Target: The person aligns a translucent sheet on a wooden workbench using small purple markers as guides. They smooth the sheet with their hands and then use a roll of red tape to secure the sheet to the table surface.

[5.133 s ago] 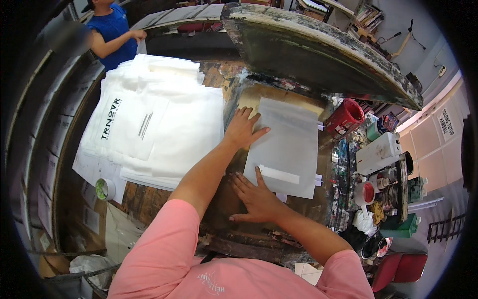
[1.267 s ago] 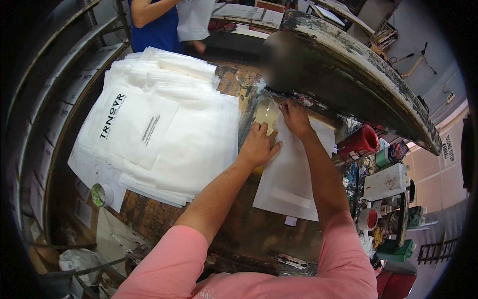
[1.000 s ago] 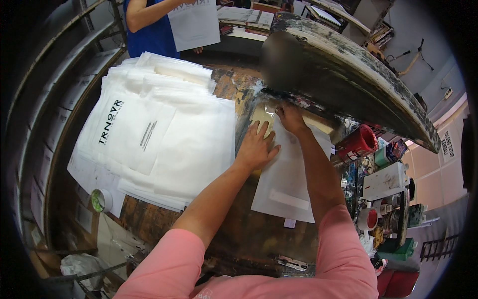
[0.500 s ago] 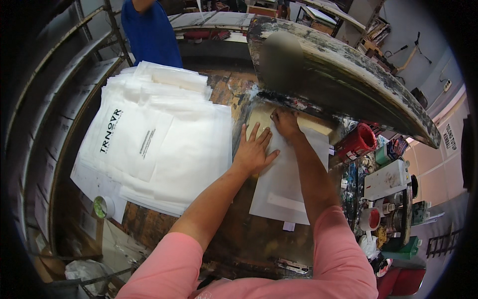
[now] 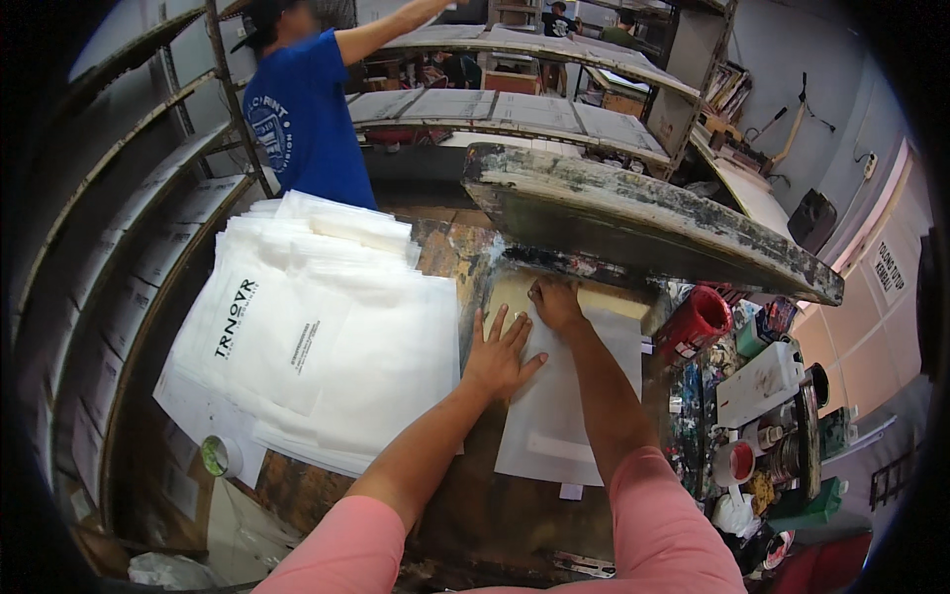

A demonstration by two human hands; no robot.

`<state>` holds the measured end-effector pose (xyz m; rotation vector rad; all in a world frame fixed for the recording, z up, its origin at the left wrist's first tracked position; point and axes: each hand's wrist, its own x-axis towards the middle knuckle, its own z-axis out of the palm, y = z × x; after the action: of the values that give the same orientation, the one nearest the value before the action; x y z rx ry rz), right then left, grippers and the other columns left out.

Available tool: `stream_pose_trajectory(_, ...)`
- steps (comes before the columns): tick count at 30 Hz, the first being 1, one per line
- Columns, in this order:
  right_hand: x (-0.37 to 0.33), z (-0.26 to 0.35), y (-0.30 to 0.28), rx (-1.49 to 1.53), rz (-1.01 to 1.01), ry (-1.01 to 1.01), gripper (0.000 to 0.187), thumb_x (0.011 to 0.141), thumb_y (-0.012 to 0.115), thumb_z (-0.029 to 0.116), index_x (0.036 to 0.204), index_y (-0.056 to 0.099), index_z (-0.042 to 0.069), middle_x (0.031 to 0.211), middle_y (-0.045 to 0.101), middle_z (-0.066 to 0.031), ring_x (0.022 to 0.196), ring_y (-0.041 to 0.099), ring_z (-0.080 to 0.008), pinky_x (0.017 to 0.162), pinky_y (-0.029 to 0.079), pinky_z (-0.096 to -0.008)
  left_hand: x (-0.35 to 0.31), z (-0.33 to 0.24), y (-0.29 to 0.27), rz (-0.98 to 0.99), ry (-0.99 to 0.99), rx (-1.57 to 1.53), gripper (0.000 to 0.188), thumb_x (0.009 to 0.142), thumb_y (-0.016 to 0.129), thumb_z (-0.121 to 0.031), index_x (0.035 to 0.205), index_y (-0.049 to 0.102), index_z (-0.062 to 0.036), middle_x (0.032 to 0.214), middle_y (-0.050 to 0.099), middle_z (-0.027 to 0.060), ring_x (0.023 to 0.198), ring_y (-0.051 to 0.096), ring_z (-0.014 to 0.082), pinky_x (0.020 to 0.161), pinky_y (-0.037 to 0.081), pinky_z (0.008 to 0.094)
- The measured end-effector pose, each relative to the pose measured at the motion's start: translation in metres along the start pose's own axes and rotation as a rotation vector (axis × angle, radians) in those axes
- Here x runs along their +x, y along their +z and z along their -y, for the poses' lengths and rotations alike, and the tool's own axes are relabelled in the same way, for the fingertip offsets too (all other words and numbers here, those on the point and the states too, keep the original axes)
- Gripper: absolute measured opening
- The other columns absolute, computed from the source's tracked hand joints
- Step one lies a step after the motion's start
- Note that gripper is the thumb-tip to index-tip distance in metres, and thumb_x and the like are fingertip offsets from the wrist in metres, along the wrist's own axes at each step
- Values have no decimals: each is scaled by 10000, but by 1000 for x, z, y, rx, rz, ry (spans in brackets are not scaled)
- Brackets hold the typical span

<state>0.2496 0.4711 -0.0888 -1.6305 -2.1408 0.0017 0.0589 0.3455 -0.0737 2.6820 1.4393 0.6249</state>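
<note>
A translucent white plastic sheet or bag (image 5: 542,416) lies flat on the dark, paint-stained table in front of me. My left hand (image 5: 500,356) rests palm down along its left side, fingers spread. Close to its far edge is my right hand (image 5: 556,302), with fingers bent and drawn together; whatever is under the fingertips is hidden. Beneath that far edge a yellowish board (image 5: 614,302) shows. To the left sits a tall, uneven stack of white bags (image 5: 386,346), the top one bearing black print. Behind my hands, a paint-smeared screen frame (image 5: 653,208) is tilted up.
Right of the sheet stand a red bucket (image 5: 701,322), a white jerrycan (image 5: 757,384) and several ink pots. A green-and-white roll (image 5: 220,455) sits left, a utility knife (image 5: 584,564) at the near edge. Shelving (image 5: 119,238) lines the left; a person in blue (image 5: 322,119) stands beyond the stack.
The view has tilted up, so more of the back shelves and the person in blue shows. That person's arm now stretches out to the right. My hands keep nearly the same places on the sheet.
</note>
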Motion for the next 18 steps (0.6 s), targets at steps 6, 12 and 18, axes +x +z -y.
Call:
stream_pose_trajectory(6,-1,4,-3,-39,-4,18,197,1010,581,275,1073,676,114,1133,709,-97,1131,645,-321,1063,301,-593,2,-2,1,-1,-32,29,816,1035,357,-672,1567,445,-59,1660,385,109,1588,189,386,1262,-32,644)
stream_pose_trajectory(12,1,9,-13,-13,155,78,302,1035,541,323,1175,681,94,1246,683,-149,1251,603,-327,1113,252,-648,2,-1,3,-9,-33,37,818,1033,349,-680,1562,458,-66,1654,396,110,1587,193,390,1259,-33,647)
stream_pose_trajectory(18,2,12,-19,30,197,111,279,1035,543,321,1142,677,101,1261,678,-145,1261,596,-323,1115,309,-589,2,-2,2,14,-41,41,824,1030,351,-684,1570,451,-70,1659,390,111,1585,192,404,1252,-40,662)
